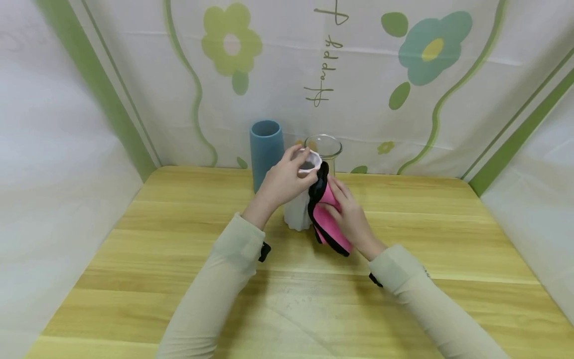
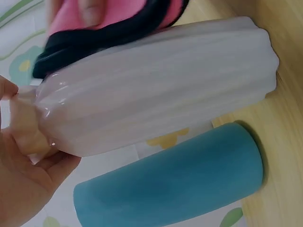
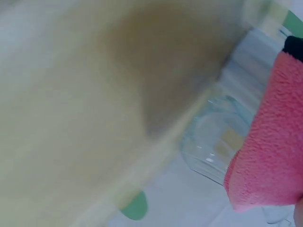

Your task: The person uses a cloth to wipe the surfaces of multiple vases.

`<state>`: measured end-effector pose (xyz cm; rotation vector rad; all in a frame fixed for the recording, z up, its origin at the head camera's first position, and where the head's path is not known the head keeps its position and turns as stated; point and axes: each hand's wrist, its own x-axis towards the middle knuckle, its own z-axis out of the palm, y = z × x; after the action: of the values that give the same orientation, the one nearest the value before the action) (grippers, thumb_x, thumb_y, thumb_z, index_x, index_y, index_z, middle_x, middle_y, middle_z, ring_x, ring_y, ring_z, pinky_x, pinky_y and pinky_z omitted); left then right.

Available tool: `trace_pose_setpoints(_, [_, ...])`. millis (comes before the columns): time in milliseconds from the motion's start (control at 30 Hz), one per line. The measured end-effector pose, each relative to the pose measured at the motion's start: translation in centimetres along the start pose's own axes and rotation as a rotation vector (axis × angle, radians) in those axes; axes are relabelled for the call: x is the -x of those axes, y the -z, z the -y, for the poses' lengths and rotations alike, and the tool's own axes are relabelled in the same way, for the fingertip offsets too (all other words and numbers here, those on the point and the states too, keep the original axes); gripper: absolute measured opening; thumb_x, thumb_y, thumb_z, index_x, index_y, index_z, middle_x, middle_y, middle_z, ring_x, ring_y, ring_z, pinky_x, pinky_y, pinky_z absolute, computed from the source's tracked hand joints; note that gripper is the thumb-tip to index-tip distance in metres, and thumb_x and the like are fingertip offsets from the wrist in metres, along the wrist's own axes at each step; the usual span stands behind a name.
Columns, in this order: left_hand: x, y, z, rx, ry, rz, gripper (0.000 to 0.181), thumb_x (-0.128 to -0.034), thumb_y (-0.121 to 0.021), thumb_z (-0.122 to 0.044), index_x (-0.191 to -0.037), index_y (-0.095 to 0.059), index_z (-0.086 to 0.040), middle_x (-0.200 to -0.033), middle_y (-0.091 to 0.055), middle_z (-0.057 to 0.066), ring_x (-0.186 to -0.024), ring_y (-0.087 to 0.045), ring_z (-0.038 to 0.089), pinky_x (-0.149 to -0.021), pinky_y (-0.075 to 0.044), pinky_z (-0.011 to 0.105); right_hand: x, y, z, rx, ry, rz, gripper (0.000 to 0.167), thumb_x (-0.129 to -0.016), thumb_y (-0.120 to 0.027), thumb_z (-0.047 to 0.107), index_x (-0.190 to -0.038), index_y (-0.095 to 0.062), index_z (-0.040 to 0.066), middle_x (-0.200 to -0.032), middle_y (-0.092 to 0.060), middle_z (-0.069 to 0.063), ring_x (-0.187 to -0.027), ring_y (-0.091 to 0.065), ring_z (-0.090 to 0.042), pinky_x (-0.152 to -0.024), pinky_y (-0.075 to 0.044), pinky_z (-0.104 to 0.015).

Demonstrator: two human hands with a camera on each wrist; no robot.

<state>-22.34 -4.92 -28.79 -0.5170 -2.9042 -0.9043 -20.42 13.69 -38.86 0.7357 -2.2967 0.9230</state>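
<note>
A white fluted vase (image 1: 297,214) stands on the wooden table, its glossy body also seen in the left wrist view (image 2: 161,87). My left hand (image 1: 287,180) grips it around the neck, just below the wavy rim. In my right hand (image 1: 354,222) is a pink cloth with black edging (image 1: 329,224), bunched under the fingers. The cloth lies against the right side of the vase, near its upper part. The right wrist view shows the fuzzy pink face of the cloth (image 3: 270,142), with only a sliver of the hand.
A tall blue vase (image 1: 265,154) stands behind and left of the white one. Just behind to the right is a clear glass vase (image 1: 339,149), partly hidden by the hands and cloth. A white curtain (image 1: 287,99) with printed flowers hangs along the table's back edge.
</note>
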Motion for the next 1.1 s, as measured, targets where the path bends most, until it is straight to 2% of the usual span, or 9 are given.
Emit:
trace_pose_setpoints(133, [0.1,0.0,0.2,0.019,-0.008,0.022,0.062,-0.0948,-0.043,-0.043,-0.152,-0.028,-0.025,-0.160,-0.018,0.003,-0.129,-0.050,0.031,-0.098,-0.046,0.051,-1.0,0.4,0.8,0.003,0.029,-0.045,0.066,-0.080,-0.072,0.005,-0.140,-0.045,0.000,-0.138,-0.050,-0.021,-0.123,-0.054,-0.037,-0.097,-0.048,-0.045])
trace_pose_setpoints(267, [0.0,-0.1,0.5,0.062,-0.020,0.018,0.062,-0.0952,-0.044,-0.044,-0.152,-0.028,-0.025,-0.160,-0.018,0.002,-0.132,-0.047,0.028,-0.099,-0.045,0.054,-1.3,0.4,1.0,0.010,0.032,-0.051,0.065,-0.079,-0.073,0.004,-0.138,-0.047,-0.003,-0.138,-0.050,-0.023,-0.123,-0.053,-0.039,-0.097,-0.047,-0.047])
trace_pose_setpoints(567, [-0.1,-0.3,0.7,0.110,-0.052,0.012,0.063,-0.0956,-0.046,-0.043,-0.152,-0.028,-0.021,-0.159,-0.019,0.006,-0.122,-0.056,0.024,-0.099,-0.048,0.049,-0.8,0.1,0.5,0.012,0.039,-0.018,0.068,-0.077,-0.074,0.003,-0.138,-0.046,-0.003,-0.138,-0.049,-0.023,-0.124,-0.052,-0.041,-0.098,-0.047,-0.047])
trace_pose_setpoints(733, [-0.2,-0.4,0.7,0.093,-0.050,0.003,0.065,-0.0950,-0.047,-0.046,-0.152,-0.028,-0.021,-0.158,-0.021,0.006,-0.134,-0.042,0.029,-0.099,-0.047,0.051,-0.1,-0.3,0.0,0.013,0.038,0.012,0.070,-0.078,-0.074,0.002,-0.140,-0.044,-0.002,-0.141,-0.047,-0.022,-0.125,-0.051,-0.040,-0.098,-0.047,-0.045])
trace_pose_setpoints(800, [-0.2,-0.5,0.8,0.094,-0.047,0.002,0.066,-0.0946,-0.048,-0.047,-0.152,-0.028,-0.021,-0.158,-0.021,0.006,-0.137,-0.038,0.030,-0.098,-0.047,0.051,0.2,-0.4,-0.3,0.019,0.037,0.030,0.071,-0.078,-0.074,0.002,-0.141,-0.043,-0.002,-0.142,-0.046,-0.021,-0.125,-0.051,-0.039,-0.098,-0.047,-0.045])
trace_pose_setpoints(933, [-0.2,-0.5,0.8,0.096,-0.050,-0.003,0.067,-0.0943,-0.050,-0.047,-0.152,-0.029,-0.019,-0.158,-0.021,0.006,-0.138,-0.037,0.030,-0.098,-0.048,0.050,1.1,-0.7,-0.9,0.041,0.011,0.087,0.070,-0.080,-0.073,0.005,-0.142,-0.042,0.000,-0.142,-0.047,-0.020,-0.125,-0.051,-0.038,-0.099,-0.047,-0.045])
trace_pose_setpoints(1100, [-0.1,-0.5,0.6,0.106,-0.046,-0.008,0.068,-0.0936,-0.051,-0.049,-0.151,-0.030,-0.019,-0.159,-0.018,0.006,-0.137,-0.037,0.031,-0.097,-0.048,0.050,2.0,-0.8,-1.5,0.057,-0.085,0.218,0.066,-0.085,-0.070,0.013,-0.144,-0.041,0.005,-0.142,-0.047,-0.019,-0.127,-0.050,-0.038,-0.101,-0.045,-0.047])
